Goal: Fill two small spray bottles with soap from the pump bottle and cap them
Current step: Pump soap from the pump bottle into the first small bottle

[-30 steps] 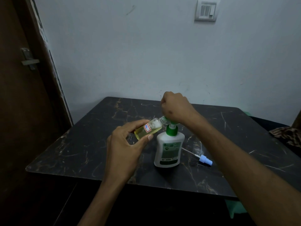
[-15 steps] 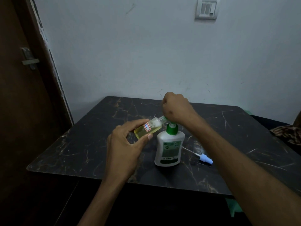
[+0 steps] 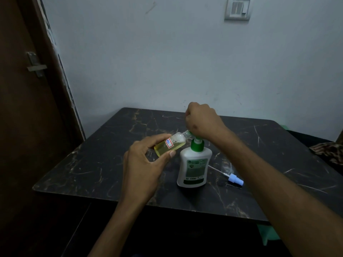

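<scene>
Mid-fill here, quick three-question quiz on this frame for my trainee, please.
1. True or false: the small bottle is held tilted, its mouth toward the pump nozzle.
2. Which hand rests on the pump bottle? A) left hand B) right hand
3. Fill in: the blue spray cap lies on the ____, to the pump bottle's right.

Key: 1 true; 2 B; 3 table.

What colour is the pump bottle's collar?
Green, on the white plastic pump bottle; its collar shows clearly in the head view.
</scene>
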